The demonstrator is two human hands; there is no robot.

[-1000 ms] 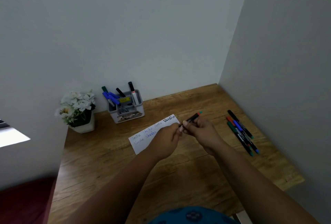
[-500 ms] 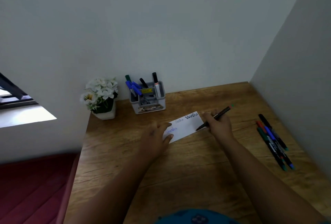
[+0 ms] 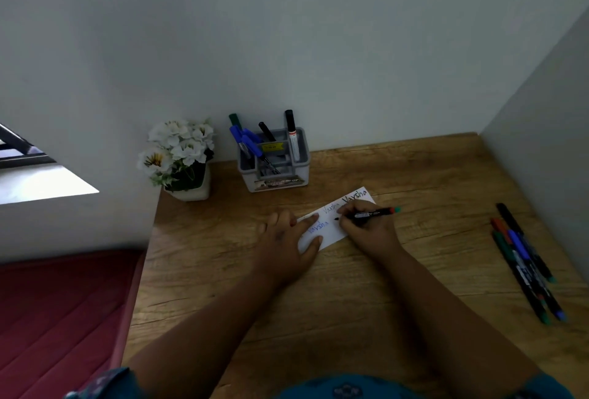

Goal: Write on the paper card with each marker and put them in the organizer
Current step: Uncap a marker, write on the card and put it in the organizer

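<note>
A white paper card (image 3: 331, 229) with blue and black writing lies on the wooden desk (image 3: 350, 287). My left hand (image 3: 288, 241) rests flat on the card's left end, fingers straight. My right hand (image 3: 366, 229) grips a black marker (image 3: 371, 213) with a green end, its tip down on the card's middle. The grey organizer (image 3: 275, 177) stands behind the card by the wall and holds several blue, black and green markers. Several loose markers (image 3: 526, 258) lie on the desk at the right.
A white pot of white flowers (image 3: 180, 156) stands left of the organizer at the desk's back left corner. Walls close the desk at the back and the right. A red mattress (image 3: 63, 319) lies beyond the desk's left edge.
My hands came apart. The left hand went down flat onto the card, and the right hand brought the marker's tip onto the card.
</note>
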